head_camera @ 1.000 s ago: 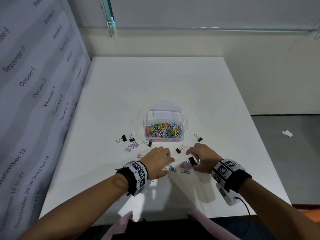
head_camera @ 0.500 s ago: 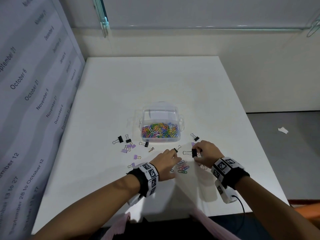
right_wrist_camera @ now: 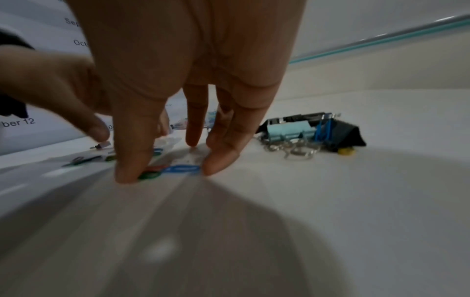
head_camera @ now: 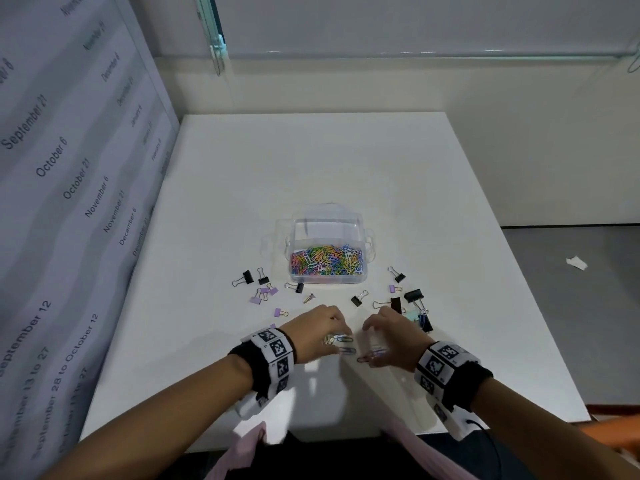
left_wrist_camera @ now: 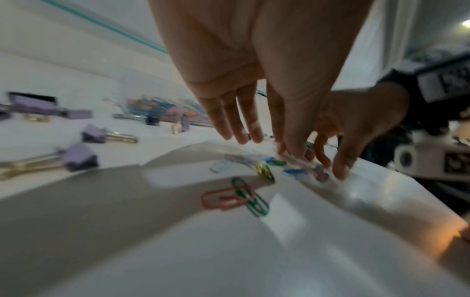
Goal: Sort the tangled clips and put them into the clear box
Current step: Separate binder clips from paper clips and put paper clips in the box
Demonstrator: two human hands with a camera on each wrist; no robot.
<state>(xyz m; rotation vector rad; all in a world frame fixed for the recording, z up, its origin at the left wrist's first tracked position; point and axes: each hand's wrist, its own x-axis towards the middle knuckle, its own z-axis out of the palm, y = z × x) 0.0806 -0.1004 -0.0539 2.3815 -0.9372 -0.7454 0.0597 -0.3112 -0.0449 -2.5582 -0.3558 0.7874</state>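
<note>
The clear box [head_camera: 366, 276], half full of coloured paper clips, stands mid-table with its lid open behind it. Nearer me, several loose paper clips [head_camera: 347, 350] lie between my hands. My left hand [head_camera: 341, 332] hovers over them with straight fingers [left_wrist_camera: 237, 128] pointing down and holds nothing. A red and green paper clip pair [left_wrist_camera: 235, 198] lies hooked together under its wrist. My right hand [head_camera: 369, 341] arches over the table. Its thumb and a fingertip [right_wrist_camera: 216, 164] press down at either end of a blue paper clip [right_wrist_camera: 181, 169].
Black binder clips [head_camera: 248, 277] and purple binder clips [head_camera: 264, 292] are scattered left of the box. A tangle of black and pale blue binder clips [right_wrist_camera: 292, 128] sits just right of my right hand. A grey date-printed panel [head_camera: 69, 202] walls the table's left side.
My right hand has let go of the black binder clip it held, which now lies beyond it. Both hands have drawn back onto the loose paper clips.
</note>
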